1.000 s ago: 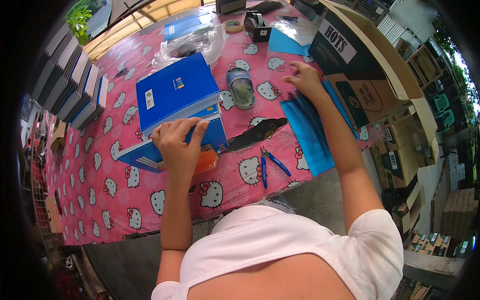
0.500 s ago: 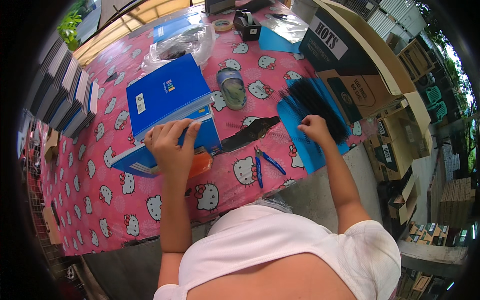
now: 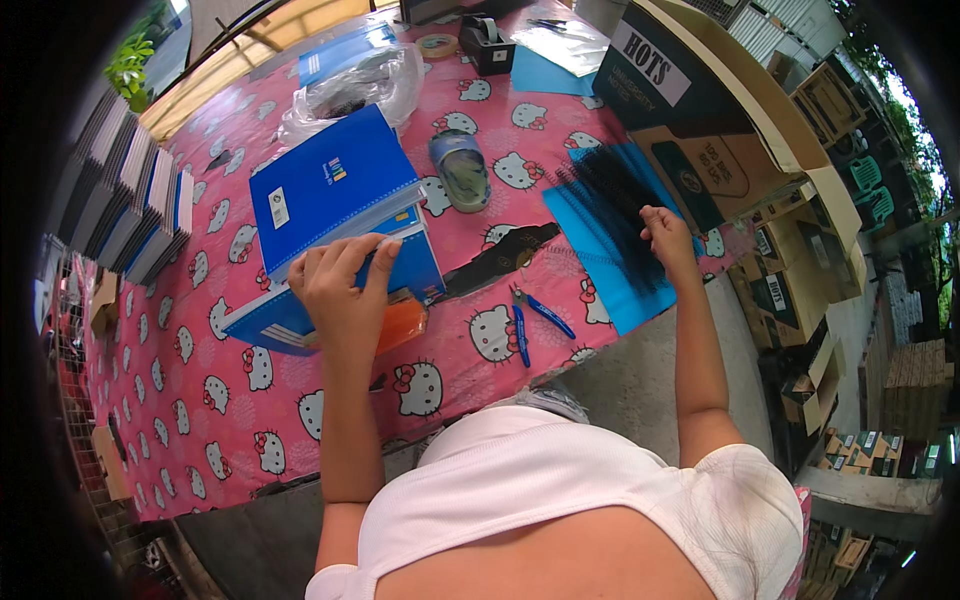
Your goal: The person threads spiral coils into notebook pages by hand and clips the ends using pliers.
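My left hand (image 3: pixel 345 290) is closed on the near edge of a blue notebook (image 3: pixel 395 255), its thumb and fingers pinching near the top. Behind it lies a stack of blue notebooks (image 3: pixel 320 190). My right hand (image 3: pixel 668 240) is at the right edge of a pile of black spiral binding coils (image 3: pixel 610 205). Its thumb and fingertips are pressed together; whatever is between them is too small to make out. Under the coils lies a light-blue sheet (image 3: pixel 620 300). Blue-handled cutting pliers (image 3: pixel 535 322) lie open on the table between my hands.
A patterned sandal (image 3: pixel 460 170) and a dark strip (image 3: pixel 500 262) lie mid-table. An orange piece (image 3: pixel 405 322) is by my left wrist. Notebook stacks (image 3: pixel 125 200) rise at left; a large carton (image 3: pixel 700 120) stands at right. A tape dispenser (image 3: pixel 487 45) and plastic bag (image 3: pixel 360 95) sit farther back.
My right hand has moved right and slightly up, from the left side of the coil pile to its right side. My left hand keeps its hold on the notebook.
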Motion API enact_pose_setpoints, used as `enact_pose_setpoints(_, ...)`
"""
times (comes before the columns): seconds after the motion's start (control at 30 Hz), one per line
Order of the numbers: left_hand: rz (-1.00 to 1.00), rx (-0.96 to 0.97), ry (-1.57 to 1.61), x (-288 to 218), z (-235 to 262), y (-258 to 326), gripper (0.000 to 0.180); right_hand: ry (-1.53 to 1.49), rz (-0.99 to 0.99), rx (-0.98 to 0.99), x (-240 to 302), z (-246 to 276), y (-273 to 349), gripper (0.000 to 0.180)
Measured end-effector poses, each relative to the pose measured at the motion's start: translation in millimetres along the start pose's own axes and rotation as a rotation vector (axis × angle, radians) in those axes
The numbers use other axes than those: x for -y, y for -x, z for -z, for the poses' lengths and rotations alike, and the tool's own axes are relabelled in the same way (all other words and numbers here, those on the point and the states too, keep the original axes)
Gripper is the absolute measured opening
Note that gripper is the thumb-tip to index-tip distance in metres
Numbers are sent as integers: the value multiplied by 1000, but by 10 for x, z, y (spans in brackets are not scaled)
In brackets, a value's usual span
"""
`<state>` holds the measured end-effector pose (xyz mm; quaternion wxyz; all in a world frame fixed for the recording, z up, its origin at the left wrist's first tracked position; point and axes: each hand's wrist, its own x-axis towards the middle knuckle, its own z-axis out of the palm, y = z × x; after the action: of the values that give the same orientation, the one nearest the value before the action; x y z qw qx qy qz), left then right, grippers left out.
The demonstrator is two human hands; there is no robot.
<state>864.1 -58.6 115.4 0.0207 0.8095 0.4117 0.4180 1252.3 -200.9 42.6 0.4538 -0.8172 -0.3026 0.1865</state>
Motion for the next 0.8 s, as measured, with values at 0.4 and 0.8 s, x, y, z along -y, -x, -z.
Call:
enact_pose_setpoints(0.4, -38, -5, 24, 27, -37, -44, 21, 373, 797, 101, -412, -659, 940, 16)
enact_pose_setpoints(0.8, -8, 32, -8, 40, 37, 11, 22, 612, 797, 145, -138, -1049, -15, 25)
